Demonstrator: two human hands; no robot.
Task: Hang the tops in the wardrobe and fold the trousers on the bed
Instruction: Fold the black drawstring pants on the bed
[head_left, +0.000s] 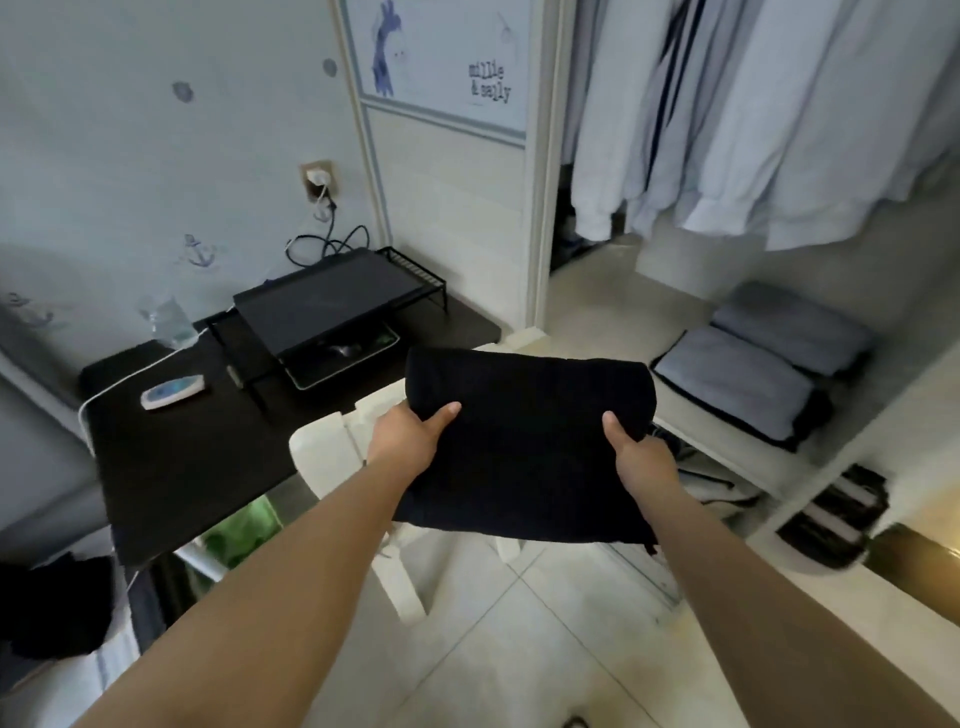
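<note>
A folded black garment (530, 447) hangs in the air in front of me, above a white chair. My left hand (410, 441) grips its left edge, thumb on top. My right hand (641, 457) grips its right edge the same way. In the open wardrobe at the upper right hang several light shirts (769, 119). On a wardrobe shelf (696, 421) to the right lie two folded grey garments (748, 379), just beyond the black one.
A white chair (332, 457) stands under my hands. A black desk (197, 447) on the left carries a metal rack (322, 306), a glass and a small white device. Dark clothes (52, 608) lie at the lower left. Tiled floor (519, 649) lies below.
</note>
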